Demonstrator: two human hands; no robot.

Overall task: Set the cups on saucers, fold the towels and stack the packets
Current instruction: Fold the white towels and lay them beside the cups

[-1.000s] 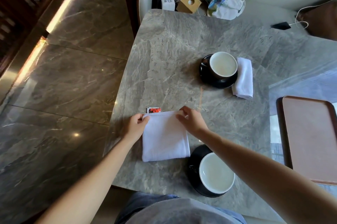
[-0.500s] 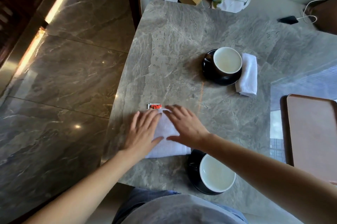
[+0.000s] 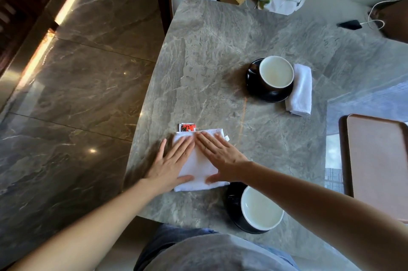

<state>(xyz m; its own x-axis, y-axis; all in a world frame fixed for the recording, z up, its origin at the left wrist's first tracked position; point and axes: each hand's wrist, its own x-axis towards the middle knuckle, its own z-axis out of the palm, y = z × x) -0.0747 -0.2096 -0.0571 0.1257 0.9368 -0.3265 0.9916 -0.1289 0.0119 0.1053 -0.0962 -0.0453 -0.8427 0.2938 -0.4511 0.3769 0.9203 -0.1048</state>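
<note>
Head view: both cups were already on saucers. Far cup (image 3: 276,72) sat on far saucer (image 3: 254,80) mid-counter (image 3: 220,49); near cup (image 3: 260,206) on near saucer (image 3: 231,200) at the near edge. Far towel (image 3: 300,89) was folded, touching the far saucer's right side. Near towel (image 3: 196,168) was a white folded square, just left of the near saucer. Left hand (image 3: 170,164) and right hand (image 3: 220,158) lay flat on it, grip open on both, pressing only. One red packet (image 3: 187,127) showed at its far-left edge; couldn't tell if tucked under. Stacking looked undone, probably one more fold left.
</note>
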